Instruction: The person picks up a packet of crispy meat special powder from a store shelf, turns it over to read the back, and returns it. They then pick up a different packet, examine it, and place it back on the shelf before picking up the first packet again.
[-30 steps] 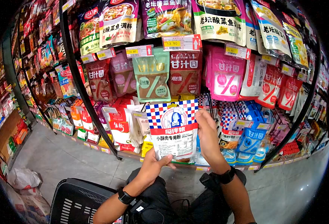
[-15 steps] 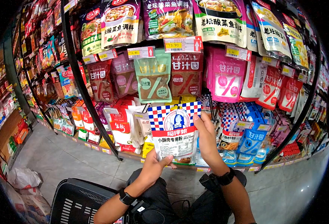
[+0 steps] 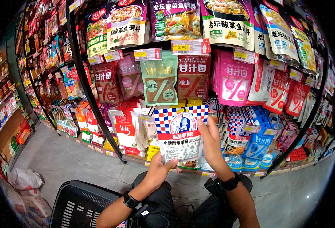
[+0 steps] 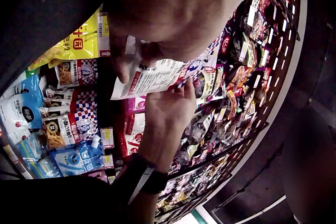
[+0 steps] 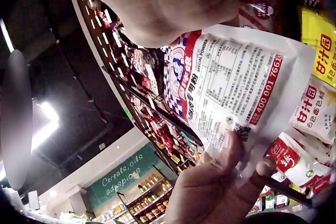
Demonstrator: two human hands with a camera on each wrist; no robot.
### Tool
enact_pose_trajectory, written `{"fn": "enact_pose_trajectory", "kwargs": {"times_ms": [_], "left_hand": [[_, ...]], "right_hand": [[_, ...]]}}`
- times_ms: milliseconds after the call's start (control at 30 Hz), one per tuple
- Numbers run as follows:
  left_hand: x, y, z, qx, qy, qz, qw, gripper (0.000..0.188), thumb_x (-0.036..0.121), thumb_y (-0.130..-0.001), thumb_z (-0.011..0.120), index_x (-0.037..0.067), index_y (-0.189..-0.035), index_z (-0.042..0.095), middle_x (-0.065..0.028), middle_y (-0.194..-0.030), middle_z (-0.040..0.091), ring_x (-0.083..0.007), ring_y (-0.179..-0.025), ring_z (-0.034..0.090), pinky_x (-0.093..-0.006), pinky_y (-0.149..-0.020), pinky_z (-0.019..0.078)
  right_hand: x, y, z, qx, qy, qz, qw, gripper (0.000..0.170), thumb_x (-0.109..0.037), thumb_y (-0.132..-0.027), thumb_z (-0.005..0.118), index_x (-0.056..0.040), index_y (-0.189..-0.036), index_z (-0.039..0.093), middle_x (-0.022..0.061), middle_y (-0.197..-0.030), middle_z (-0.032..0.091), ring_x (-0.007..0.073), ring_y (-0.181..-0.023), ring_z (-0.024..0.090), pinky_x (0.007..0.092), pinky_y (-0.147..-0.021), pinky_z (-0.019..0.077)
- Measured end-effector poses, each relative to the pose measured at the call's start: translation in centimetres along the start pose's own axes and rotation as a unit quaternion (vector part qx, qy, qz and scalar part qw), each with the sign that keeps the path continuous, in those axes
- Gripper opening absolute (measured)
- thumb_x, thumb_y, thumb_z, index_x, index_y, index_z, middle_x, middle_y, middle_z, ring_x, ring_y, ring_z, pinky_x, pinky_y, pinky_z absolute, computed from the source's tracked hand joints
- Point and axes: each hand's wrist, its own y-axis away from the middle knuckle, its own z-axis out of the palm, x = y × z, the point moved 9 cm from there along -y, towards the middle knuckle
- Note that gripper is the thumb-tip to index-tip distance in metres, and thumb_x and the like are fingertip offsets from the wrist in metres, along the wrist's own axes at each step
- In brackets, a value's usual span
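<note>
Taking the clock as the person faces it, a black basket (image 3: 70,207) sits nearest, at eight o'clock, close by the person's legs (image 3: 146,197). The left hand (image 3: 158,171) pinches the bottom edge of a checkered pouch (image 3: 180,133), thumb across its front; the right hand (image 3: 210,142) pinches the right edge, thumb up near the top corner. How the fingers behind the pouch lie, I can't tell. The pouch is held front outward before the shelves — right at the clock's centre, blocking part of the stock behind.

Just beyond it, a yellow packet (image 3: 153,149) peeks out at eight o'clock, with a white-and-red bag (image 3: 127,127) at nine. Matching checkered packs (image 3: 237,137) hang at three beside a blue pouch (image 3: 258,143). Above, a green pouch (image 3: 159,76) hangs at eleven, a dark red one (image 3: 192,78) near twelve and a pink one (image 3: 234,76) between one and two. A black post (image 3: 84,70) cuts down the shelving at ten. Much farther off, the right wrist view catches a green wall sign (image 5: 118,174).
</note>
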Motion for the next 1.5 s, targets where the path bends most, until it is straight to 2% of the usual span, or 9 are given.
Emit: {"fn": "enact_pose_trajectory", "kwargs": {"times_ms": [100,167,233,267,400,567,633,1367,1500], "left_hand": [[0.1,0.0,-0.3,0.024,0.005,-0.006,1.0,0.025,0.001,-0.094,0.056,-0.004,-0.118,0.049,-0.0121,-0.108,0.065,-0.0185,-0.077,0.066,-0.0316,-0.071,0.0569],[-0.2,0.1,-1.8,0.099,0.076,-0.009,0.992,0.028,0.0,-0.094,0.055,-0.003,-0.121,0.048,-0.0121,-0.109,0.064,-0.0192,-0.079,0.066,-0.0312,-0.072,0.0569],[-0.1,-0.2,-2.3,0.095,0.086,-0.02,0.991,0.031,0.0,-0.094,0.055,-0.001,-0.124,0.047,-0.0123,-0.112,0.063,-0.0202,-0.087,0.066,-0.0333,-0.076,0.0584],[0.1,-0.3,-2.6,0.111,0.111,-0.033,0.987,0.032,0.0,-0.094,0.056,-0.001,-0.125,0.047,-0.0122,-0.113,0.063,-0.021,-0.092,0.066,-0.0351,-0.078,0.0591],[-1.0,-0.4,-3.2,0.119,0.166,-0.075,0.976,0.036,0.0,-0.093,0.056,0.001,-0.127,0.046,-0.0117,-0.119,0.061,-0.0232,-0.104,0.063,-0.0396,-0.083,0.0606],[-1.5,-0.4,-3.3,0.127,0.176,-0.095,0.972,0.037,0.0,-0.092,0.056,0.002,-0.128,0.047,-0.0118,-0.121,0.06,-0.0236,-0.107,0.062,-0.0409,-0.083,0.0607],[-1.4,-0.4,-3.4,0.137,0.186,-0.093,0.968,0.039,-0.001,-0.091,0.058,0.007,-0.128,0.051,-0.0071,-0.122,0.061,-0.0225,-0.108,0.062,-0.041,-0.086,0.0588],[-0.5,-1.1,-2.6,0.068,0.295,-0.023,0.953,0.055,-0.018,-0.082,0.056,0.002,-0.132,0.045,-0.0138,-0.128,0.058,-0.0261,-0.117,0.058,-0.0402,-0.102,0.0487],[0.6,-1.1,-2.1,0.051,0.277,0.009,0.959,0.059,-0.018,-0.08,0.055,0.003,-0.134,0.043,-0.0123,-0.132,0.055,-0.0253,-0.121,0.054,-0.0397,-0.106,0.0433]], "right_hand": [[-0.6,0.1,-0.1,0.022,0.051,-0.034,0.998,0.023,-0.02,-0.099,0.051,-0.0008,-0.112,0.052,0.0069,-0.098,0.058,0.0139,-0.091,0.054,0.029,-0.082,0.0447],[-1.3,0.3,-0.2,0.045,0.097,-0.059,0.992,0.024,-0.017,-0.097,0.054,-0.0002,-0.114,0.052,0.0088,-0.1,0.058,0.0169,-0.093,0.055,0.031,-0.084,0.0452],[-3.5,0.9,0.5,0.041,0.222,-0.151,0.962,0.029,-0.009,-0.09,0.06,0.0007,-0.116,0.052,0.0124,-0.101,0.057,0.0247,-0.098,0.057,0.035,-0.087,0.0454],[-3.2,0.9,1.0,-0.005,0.271,-0.154,0.95,0.029,-0.009,-0.087,0.062,-0.0006,-0.114,0.055,0.0123,-0.112,0.056,0.0241,-0.105,0.056,0.032,-0.088,0.0437],[-1.9,1.7,3.5,-0.118,0.319,-0.184,0.922,0.02,-0.005,-0.082,0.064,-0.001,-0.101,0.061,0.0139,-0.105,0.059,0.0318,-0.104,0.056,0.0394,-0.089,0.0438],[-1.6,3.0,5.0,-0.158,0.412,-0.234,0.866,0.021,-0.002,-0.077,0.063,-0.0032,-0.097,0.062,0.011,-0.102,0.058,0.0305,-0.099,0.055,0.0401,-0.085,0.043],[-2.1,3.5,5.6,-0.158,0.468,-0.277,0.824,0.02,-0.003,-0.077,0.063,-0.0038,-0.098,0.062,0.011,-0.103,0.058,0.0295,-0.098,0.055,0.0396,-0.084,0.0424],[-1.1,3.7,5.5,-0.197,0.468,-0.245,0.826,0.043,-0.013,-0.081,0.064,0.0024,-0.12,0.053,0.0205,-0.126,0.051,0.0386,-0.111,0.055,0.0458,-0.095,0.0457],[0.0,3.8,5.8,-0.254,0.459,-0.222,0.822,0.062,-0.016,-0.08,0.064,0.0081,-0.132,0.041,0.0262,-0.138,0.042,0.0413,-0.122,0.048,0.0454,-0.098,0.0445]]}}
